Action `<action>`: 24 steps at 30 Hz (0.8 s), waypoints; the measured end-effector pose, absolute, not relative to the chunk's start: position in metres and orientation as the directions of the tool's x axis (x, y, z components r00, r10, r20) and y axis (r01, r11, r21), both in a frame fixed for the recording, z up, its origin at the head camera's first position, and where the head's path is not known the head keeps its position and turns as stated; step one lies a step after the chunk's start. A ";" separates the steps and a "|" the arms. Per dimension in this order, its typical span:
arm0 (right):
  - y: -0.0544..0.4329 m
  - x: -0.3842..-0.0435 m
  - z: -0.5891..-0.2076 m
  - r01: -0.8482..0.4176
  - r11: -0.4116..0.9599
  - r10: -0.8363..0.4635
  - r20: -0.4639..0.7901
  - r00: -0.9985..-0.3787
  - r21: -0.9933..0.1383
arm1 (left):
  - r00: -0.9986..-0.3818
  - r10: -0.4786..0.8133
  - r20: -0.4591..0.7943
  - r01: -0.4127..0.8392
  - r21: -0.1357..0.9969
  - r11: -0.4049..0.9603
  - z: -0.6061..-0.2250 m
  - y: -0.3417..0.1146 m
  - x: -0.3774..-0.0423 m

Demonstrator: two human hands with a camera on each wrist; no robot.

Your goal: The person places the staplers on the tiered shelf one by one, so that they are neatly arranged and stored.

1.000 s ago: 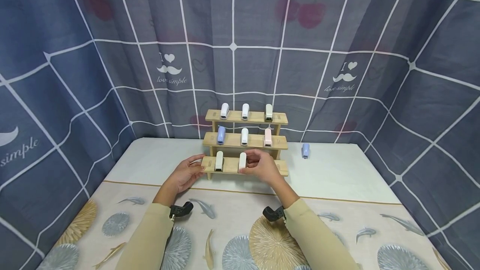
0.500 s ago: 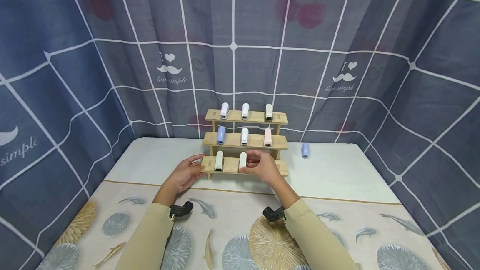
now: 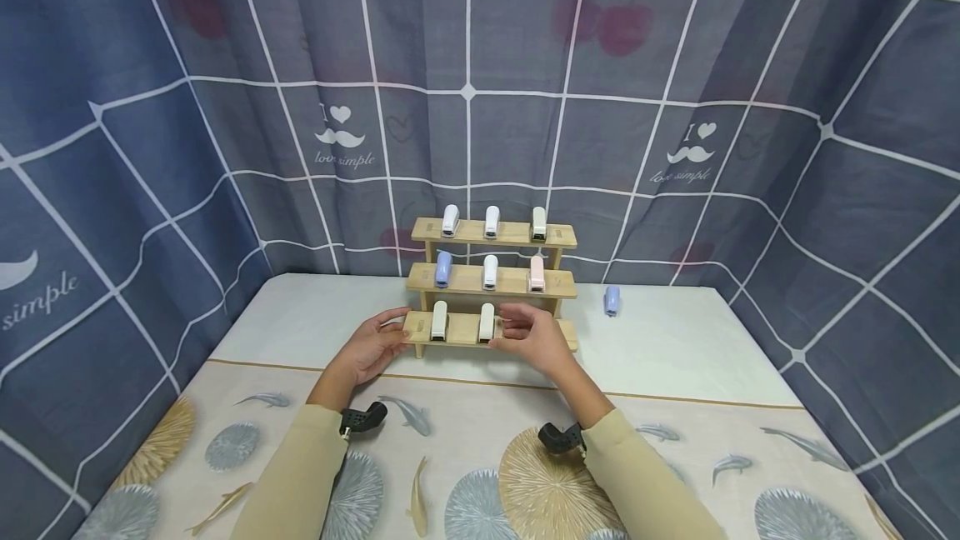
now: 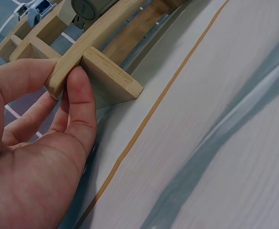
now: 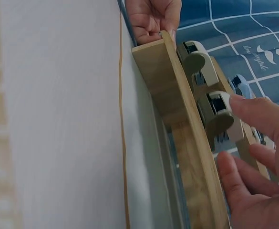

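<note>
A three-tier wooden display stand [image 3: 457, 340] holds small staplers on each step. My left hand [image 3: 372, 347] pinches the left end of the bottom step between thumb and fingers, plain in the left wrist view. On that step stand two cream staplers, a left stapler [image 3: 439, 321] and a right stapler [image 3: 487, 322]. Beside the right one is my right hand [image 3: 534, 340], its fingers spread apart and gripping nothing. In the right wrist view one fingertip [image 5: 237, 102] lies close against that stapler; whether it touches, I cannot tell.
The middle step carries a blue stapler [image 3: 443, 270], a white stapler [image 3: 490, 272] and a pink stapler [image 3: 536, 273]. Two white staplers and a pale green stapler [image 3: 538, 224] line the top step. Another blue stapler [image 3: 612, 301] lies on the table [image 3: 675, 340] at right. A curtain [image 3: 600, 140] hangs behind.
My right hand has loosened from the right cream stapler and shifted slightly right. The stapler stays on the bottom step. My left hand keeps its place on the stand.
</note>
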State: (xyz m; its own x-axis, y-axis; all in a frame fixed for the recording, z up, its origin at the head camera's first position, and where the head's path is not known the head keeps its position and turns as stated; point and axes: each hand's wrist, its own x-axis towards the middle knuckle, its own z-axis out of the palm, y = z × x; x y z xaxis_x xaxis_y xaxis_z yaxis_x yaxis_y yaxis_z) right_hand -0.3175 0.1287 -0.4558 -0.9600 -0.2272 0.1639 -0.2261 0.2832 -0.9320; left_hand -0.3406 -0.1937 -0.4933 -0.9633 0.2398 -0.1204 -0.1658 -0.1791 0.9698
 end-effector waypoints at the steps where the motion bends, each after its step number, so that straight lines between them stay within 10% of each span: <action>1: 0.132 -0.316 -0.456 -0.227 0.275 -0.226 0.167 -0.960 -0.934 | -0.963 0.243 -0.118 -0.164 0.970 -0.180 -0.493 -0.194 -0.341; 24: 0.226 -0.307 -0.474 -0.426 0.222 -0.069 0.422 -0.904 -0.877 | -0.962 0.240 -0.128 -0.171 0.970 -0.171 -0.494 -0.194 -0.342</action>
State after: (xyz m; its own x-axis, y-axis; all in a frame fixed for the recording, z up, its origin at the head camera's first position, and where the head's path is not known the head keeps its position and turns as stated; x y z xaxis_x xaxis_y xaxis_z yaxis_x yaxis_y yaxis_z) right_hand -0.3072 0.2261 -0.4738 -0.9039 -0.0689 0.4221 -0.4263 0.2220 -0.8769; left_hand -0.3418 -0.1942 -0.4937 -0.9624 0.2396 -0.1278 -0.1714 -0.1711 0.9702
